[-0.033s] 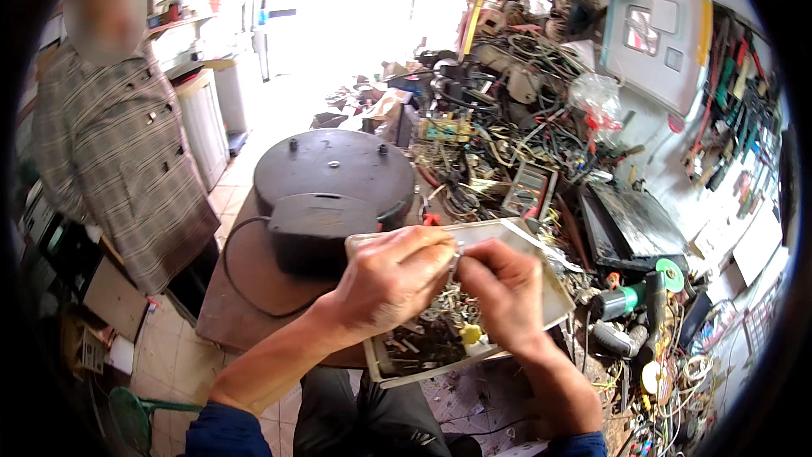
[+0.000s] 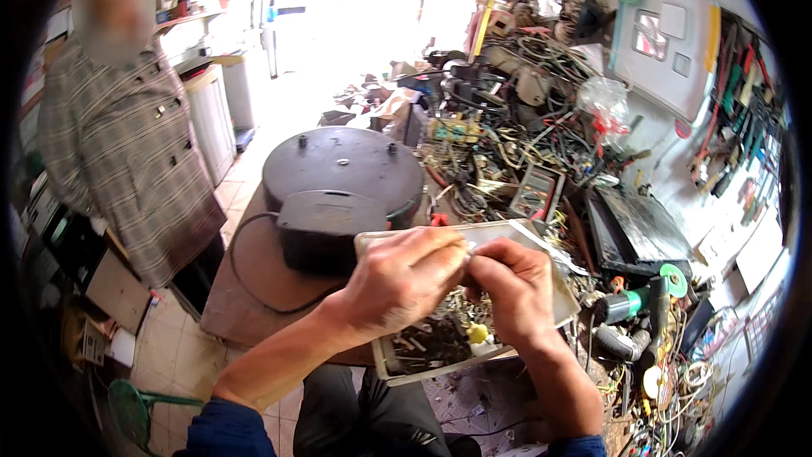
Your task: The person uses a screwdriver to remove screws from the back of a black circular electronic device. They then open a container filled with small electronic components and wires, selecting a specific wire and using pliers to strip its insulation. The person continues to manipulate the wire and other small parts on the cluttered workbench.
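Above a pale shallow tray (image 2: 554, 288) full of small screws and metal bits, my two hands meet fingertip to fingertip. My left hand (image 2: 404, 275) is closed in a pinch, and so is my right hand (image 2: 518, 288). A tiny pale thing shows between their fingertips, too small to name. A yellow piece (image 2: 478, 333) lies among the bits in the tray. Behind my left hand, a round black appliance (image 2: 342, 171) rests bottom up on the brown table (image 2: 254, 296), its dark cord (image 2: 241, 254) looping over the tabletop.
A person in a checked coat (image 2: 135, 144) stands at the left. Cables and parts form a heap (image 2: 507, 110) at the back right, with a multimeter (image 2: 535, 193) at its edge. A green angle grinder (image 2: 626, 305) lies at right. A green stool (image 2: 131, 410) stands lower left.
The whole view has shifted slightly, so everything sits a little further right. My hands stay together over the tray, with only a small shift of the fingers.
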A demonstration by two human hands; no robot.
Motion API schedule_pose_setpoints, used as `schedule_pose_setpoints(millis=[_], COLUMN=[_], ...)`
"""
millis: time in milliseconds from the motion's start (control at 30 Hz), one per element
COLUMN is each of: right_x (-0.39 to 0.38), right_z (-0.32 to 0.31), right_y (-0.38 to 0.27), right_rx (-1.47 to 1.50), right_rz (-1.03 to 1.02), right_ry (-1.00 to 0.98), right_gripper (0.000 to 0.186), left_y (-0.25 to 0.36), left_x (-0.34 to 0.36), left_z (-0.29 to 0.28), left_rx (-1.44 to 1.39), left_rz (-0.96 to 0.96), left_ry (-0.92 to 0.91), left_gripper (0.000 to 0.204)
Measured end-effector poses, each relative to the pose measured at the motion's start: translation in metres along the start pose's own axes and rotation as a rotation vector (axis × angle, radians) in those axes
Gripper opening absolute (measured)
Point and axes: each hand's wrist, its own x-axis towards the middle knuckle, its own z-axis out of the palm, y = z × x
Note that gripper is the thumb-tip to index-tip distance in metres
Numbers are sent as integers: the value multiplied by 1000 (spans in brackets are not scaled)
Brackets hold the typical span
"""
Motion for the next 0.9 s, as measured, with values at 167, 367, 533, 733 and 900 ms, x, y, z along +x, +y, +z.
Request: schedule_pose_setpoints(millis=[167,367,533,733,900], right_x=[-30,-43,-70,-84,-70], right_z=[9,26,34,41,52], right_y=[-25,-11,-21,-24,-2], right_rx=[-341,-1384,-336,90,-1235], right_rz=[-100,-1355,-319,168,-1302], right_ry=[-46,35,-237,-206,29], right_gripper=[14,7,3,7,14], left_y=[17,49,60,65,64], left_x=[-15,-34,-42,-51,-53], left_z=[-18,-53,-69,-79,-82], left_rx=[2,31,95,85,47], left_rz=[100,41,102,79,57], left_ry=[11,28,56,4,41], left_gripper=[30,25,26,23,22])
